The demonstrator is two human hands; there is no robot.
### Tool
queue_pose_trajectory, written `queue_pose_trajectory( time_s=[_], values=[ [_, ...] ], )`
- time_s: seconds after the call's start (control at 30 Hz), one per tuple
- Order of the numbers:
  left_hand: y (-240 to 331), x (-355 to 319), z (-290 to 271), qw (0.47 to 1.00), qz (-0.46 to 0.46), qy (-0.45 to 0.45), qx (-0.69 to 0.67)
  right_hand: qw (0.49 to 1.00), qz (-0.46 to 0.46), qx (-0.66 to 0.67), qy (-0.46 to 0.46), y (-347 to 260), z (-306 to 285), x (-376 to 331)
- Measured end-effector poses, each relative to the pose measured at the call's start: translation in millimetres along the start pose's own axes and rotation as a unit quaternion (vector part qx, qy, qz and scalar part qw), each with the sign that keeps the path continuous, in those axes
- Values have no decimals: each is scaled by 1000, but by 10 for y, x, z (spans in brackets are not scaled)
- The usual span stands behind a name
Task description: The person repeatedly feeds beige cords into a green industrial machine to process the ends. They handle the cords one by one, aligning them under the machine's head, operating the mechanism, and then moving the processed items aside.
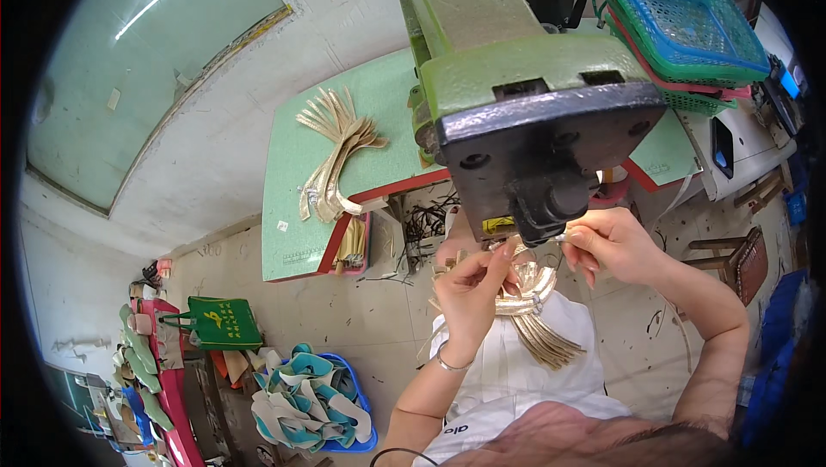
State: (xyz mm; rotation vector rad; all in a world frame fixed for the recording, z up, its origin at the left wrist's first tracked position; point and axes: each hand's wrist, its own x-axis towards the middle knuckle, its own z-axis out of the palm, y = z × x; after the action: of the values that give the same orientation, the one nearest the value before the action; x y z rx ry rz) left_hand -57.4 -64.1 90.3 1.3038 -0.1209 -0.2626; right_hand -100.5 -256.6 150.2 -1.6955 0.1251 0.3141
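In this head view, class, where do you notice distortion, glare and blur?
Head view: fisheye bends the green table edges and blackens the corners; ceiling lights glare on the pale green panel; the dark machine head looms large; both hands look slightly soft.

The thin gold strips (533,316) pinched by the left hand (471,291) and right hand (613,242) look like glossy metallic leather or foil-coated cloth, as does the fanned gold bundle (337,153) lying near the left edge of the matt pale-green surface (292,209). The machine's green painted metal body (516,63) is scuffed and dull, its black metal head (538,153) semi-gloss. The stacked blue, green and pink mesh baskets (680,24) are shiny plastic; the concrete floor (344,304) is rough and stained.
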Motion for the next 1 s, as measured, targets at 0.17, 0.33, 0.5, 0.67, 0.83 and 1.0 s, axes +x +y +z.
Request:
queue_pose_trajectory(
  time_s=[0.17, 0.33, 0.5, 0.67, 0.83, 1.0],
  values=[
    [-116, -111, -95, 999, 25, 35, -24, 992, -77, -96, -17, 0, 6, 124],
    [-200, -170, -169, 995, 37, 67, -60, 974, -134, -184, -7, -102, 88, 215],
    [-198, -182, -225, 995, 35, 77, -53, 995, -28, -56, -80, -59, 9, 349],
    [-154, -179, -192, 998, 37, 39, -27, 961, 88, 224, -135, 97, -176, 416],
    [-127, -105, -167, 999, 45, -1, 23, 991, 60, 55, -106, -13, -137, 367],
    [-139, -91, -199, 997, 44, -23, 50, 990, -34, -116, -71, -81, -131, 340]
  ],
)
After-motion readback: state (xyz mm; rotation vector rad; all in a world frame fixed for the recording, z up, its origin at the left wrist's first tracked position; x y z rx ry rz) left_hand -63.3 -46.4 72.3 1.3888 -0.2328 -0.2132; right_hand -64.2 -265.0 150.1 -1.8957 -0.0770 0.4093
